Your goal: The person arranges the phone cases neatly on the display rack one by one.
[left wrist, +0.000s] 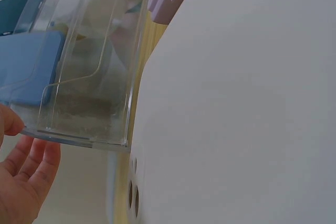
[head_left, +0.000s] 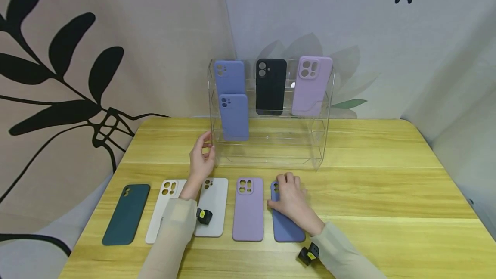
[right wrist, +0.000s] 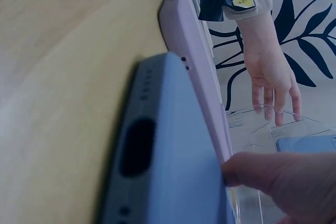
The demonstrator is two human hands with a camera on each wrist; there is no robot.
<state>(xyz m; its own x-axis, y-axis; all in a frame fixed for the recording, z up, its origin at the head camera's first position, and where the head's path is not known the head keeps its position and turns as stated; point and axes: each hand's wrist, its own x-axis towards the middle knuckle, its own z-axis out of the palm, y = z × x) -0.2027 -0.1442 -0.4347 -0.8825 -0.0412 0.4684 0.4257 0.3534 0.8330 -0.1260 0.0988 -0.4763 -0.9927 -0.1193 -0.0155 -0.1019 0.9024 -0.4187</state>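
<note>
A clear acrylic stepped display stand [head_left: 267, 163] stands at the back of the table. My left hand [head_left: 202, 158] grips its left side panel; in the left wrist view the thumb is on one face and the fingers [left wrist: 44, 163] on the other. At the front right, my right hand [head_left: 292, 201] holds the upper part of a blue phone case [head_left: 288, 228], thumb on its left edge and fingers around the top right. The right wrist view shows the thumb [right wrist: 262, 177] against the case's edge; the other fingers are mostly hidden there.
Left of the blue case lie a purple case [head_left: 248, 218], a pale grey-white case [head_left: 218, 210], a white case [head_left: 155, 218] partly behind my left arm, and a dark green case [head_left: 125, 214]. The stand holds two blue cases [head_left: 234, 119], a black one [head_left: 270, 87] and a lilac one [head_left: 310, 91].
</note>
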